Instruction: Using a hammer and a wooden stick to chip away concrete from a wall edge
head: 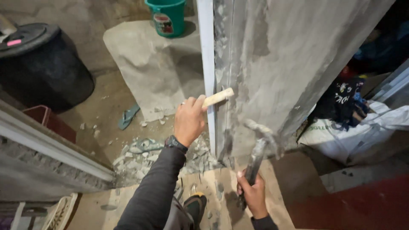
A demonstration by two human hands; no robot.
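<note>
My left hand (188, 120) grips a short pale wooden-handled tool (218, 97), its tip pressed against the edge of a grey concrete column (277, 64) beside a white vertical frame strip (207, 55). A dark watch sits on that wrist. My right hand (254, 195) holds a hammer (258, 151) by its dark handle, the mortar-caked head raised near the column's lower face. Both arms wear dark sleeves.
Broken concrete rubble (140, 155) lies at the column's base, with a blue flip-flop (128, 116) nearby. A black barrel (42, 64) stands at left, a teal bucket (167, 17) at the back, white sacks (353, 132) at right. My shoe (195, 205) is below.
</note>
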